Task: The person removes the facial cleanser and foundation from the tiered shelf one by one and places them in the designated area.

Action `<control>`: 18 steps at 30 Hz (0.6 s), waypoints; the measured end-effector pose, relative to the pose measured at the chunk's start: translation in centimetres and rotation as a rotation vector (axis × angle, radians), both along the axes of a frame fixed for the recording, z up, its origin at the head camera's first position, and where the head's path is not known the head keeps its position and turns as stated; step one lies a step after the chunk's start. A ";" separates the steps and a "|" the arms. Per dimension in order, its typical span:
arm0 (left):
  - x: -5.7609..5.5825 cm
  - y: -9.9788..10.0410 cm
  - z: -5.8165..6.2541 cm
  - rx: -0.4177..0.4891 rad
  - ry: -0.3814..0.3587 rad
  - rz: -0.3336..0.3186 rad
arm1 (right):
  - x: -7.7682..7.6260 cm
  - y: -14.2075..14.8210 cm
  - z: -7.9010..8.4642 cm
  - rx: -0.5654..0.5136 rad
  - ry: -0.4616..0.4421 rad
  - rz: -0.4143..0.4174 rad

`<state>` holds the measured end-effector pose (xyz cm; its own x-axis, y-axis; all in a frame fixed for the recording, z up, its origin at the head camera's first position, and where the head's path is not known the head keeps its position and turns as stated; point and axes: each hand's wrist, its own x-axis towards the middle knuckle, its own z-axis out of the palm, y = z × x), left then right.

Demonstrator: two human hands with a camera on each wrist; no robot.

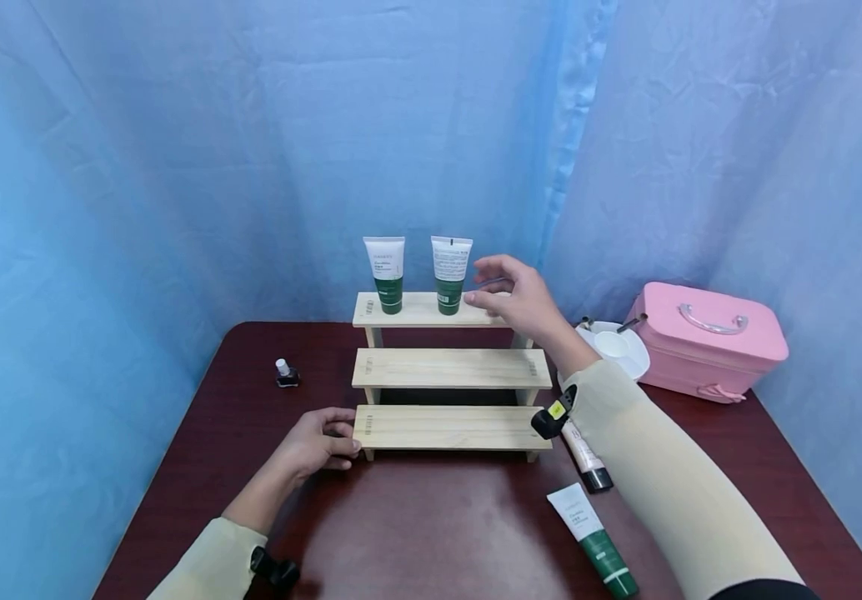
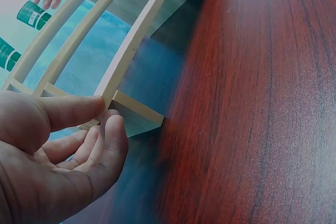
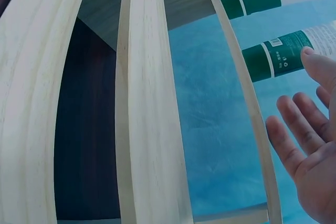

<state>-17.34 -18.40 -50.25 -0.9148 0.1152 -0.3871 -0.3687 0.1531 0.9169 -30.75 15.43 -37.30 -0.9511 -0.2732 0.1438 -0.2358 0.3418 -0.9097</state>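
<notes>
A three-tier wooden display stand (image 1: 452,368) stands on the table. Its lowest board's left end is pinched between the thumb and fingers of my left hand (image 1: 320,443); the left wrist view shows this left hand (image 2: 68,150) at the board's corner. Two white-and-green squeeze tubes stand cap down on the top tier: a left tube (image 1: 386,275) and a right tube (image 1: 449,275), its back print facing me. Just right of that second tube is my right hand (image 1: 524,300), fingers loosely bent and holding nothing. In the right wrist view, the thumb of this right hand (image 3: 320,145) overlaps the tube's edge; contact is unclear.
Another green-and-white tube (image 1: 594,540) lies at the front right, near a pale tube with a black cap (image 1: 587,458). A pink case (image 1: 709,337) and a white dish (image 1: 618,350) sit at the right back. A small dark bottle (image 1: 287,375) stands on the left.
</notes>
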 end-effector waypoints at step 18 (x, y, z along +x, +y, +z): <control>0.1 0.0 -0.1 0.008 -0.005 0.003 | -0.2 -1.4 0.1 -0.030 -0.002 0.014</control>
<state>-17.25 -18.42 -50.30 -0.9131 0.1159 -0.3909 -0.3738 0.1448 0.9161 -30.92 13.99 -37.19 -0.9475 -0.2822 0.1506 -0.2389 0.3115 -0.9197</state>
